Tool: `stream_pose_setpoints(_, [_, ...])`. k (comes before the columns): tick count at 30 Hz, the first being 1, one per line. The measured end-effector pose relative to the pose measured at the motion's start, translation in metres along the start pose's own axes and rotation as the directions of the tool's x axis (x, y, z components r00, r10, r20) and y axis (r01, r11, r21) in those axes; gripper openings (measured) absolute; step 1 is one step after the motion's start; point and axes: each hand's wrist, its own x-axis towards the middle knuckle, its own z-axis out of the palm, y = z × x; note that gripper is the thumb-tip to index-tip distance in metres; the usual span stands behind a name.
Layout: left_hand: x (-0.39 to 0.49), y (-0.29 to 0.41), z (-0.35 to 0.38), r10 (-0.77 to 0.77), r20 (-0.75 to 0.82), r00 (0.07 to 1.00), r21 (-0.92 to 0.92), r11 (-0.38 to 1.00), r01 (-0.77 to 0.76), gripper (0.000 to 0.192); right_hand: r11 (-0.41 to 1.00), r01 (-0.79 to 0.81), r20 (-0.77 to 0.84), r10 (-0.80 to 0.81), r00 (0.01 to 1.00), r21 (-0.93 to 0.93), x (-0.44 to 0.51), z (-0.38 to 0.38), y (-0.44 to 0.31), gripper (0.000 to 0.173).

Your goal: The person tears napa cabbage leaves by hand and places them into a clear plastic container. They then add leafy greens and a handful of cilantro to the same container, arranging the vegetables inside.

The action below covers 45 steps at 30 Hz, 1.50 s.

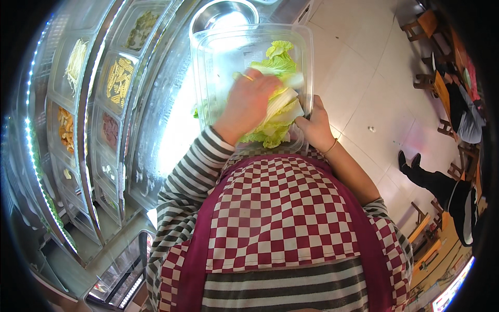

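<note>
A clear plastic container [218,43] lies in front of me, close against my checked apron. Inside it are pale green napa cabbage leaves [278,121]. My left hand [253,101], slightly blurred and with a ring on one finger, reaches into the container over the leaves, its fingers curled on them; whether it grips any is hidden. At the container's right wall is my right hand [317,123], with its thumb over the rim and its fingers outside. A further leaf [277,58] lies towards the far side.
Beyond the container stands a round metal bowl [226,15]. On the left, lit shelves hold clear bins of food, among them ridged yellow strips [120,82] and white enoki mushrooms [76,64]. Tiled floor, wooden stools [427,23] and seated people [440,187] are at the right.
</note>
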Motion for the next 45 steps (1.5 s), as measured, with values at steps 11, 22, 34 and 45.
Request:
stream_pose_setpoints(11, [0.030, -0.045, 0.015, -0.440, -0.073, 0.895, 0.223, 0.868, 0.445, 0.021, 0.998, -0.018, -0.001, 0.019, 1.000, 0.056, 0.000, 0.005, 0.002, 0.047])
stream_pose_setpoints(22, [0.014, -0.065, 0.016, -0.222, 0.017, 0.975, 0.148, 0.965, 0.217, 0.028, 0.998, -0.026, 0.007, 0.026, 1.000, 0.061, 0.000, 0.005, 0.000, 0.048])
stream_pose_setpoints(34, [0.005, -0.047, -0.043, -0.422, -0.028, 0.906, -0.222, 0.887, 0.406, 0.015, 0.997, -0.038, 0.000, 0.038, 0.999, 0.063, 0.005, 0.004, -0.002, 0.048])
stream_pose_setpoints(45, [-0.033, 0.002, -0.034, -0.738, 0.302, 0.604, -0.847, 0.084, 0.526, 0.021, 0.998, -0.007, 0.005, 0.006, 1.000, 0.063, 0.007, 0.004, -0.002, 0.049])
